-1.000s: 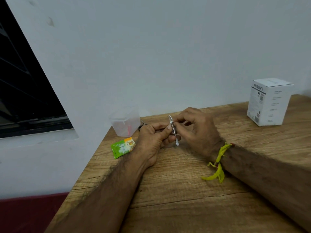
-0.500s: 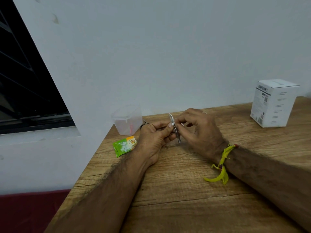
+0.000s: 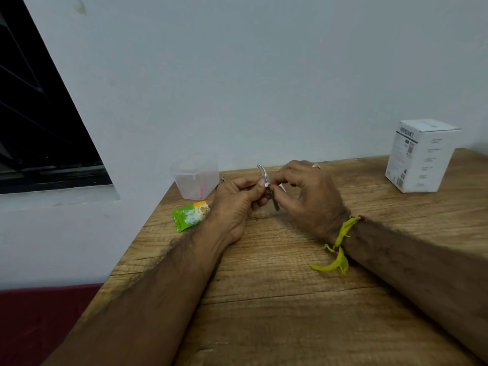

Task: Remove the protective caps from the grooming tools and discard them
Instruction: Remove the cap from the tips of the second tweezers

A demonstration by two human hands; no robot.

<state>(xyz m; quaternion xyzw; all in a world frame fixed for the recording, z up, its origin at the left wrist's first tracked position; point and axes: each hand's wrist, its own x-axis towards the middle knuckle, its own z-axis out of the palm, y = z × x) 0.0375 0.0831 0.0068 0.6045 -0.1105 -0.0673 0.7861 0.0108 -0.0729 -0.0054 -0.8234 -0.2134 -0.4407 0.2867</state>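
I see the left hand (image 3: 235,199) and right hand (image 3: 307,192) both pinching a slim metal grooming tool (image 3: 266,180) above the bench (image 3: 277,286), a small white cap (image 3: 267,184) between their fingertips. The clear lidded container (image 3: 195,175) behind holds something pink (too blurred to name).

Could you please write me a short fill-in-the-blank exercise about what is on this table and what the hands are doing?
1. Both hands pinch a thin ____ tool above the table.
2. The white box stands on the person's ____ side.
3. The green packet lies just in front of the clear plastic ____.
4. A yellow band is tied round the ____ wrist.

Missing words: metal; right; container; right
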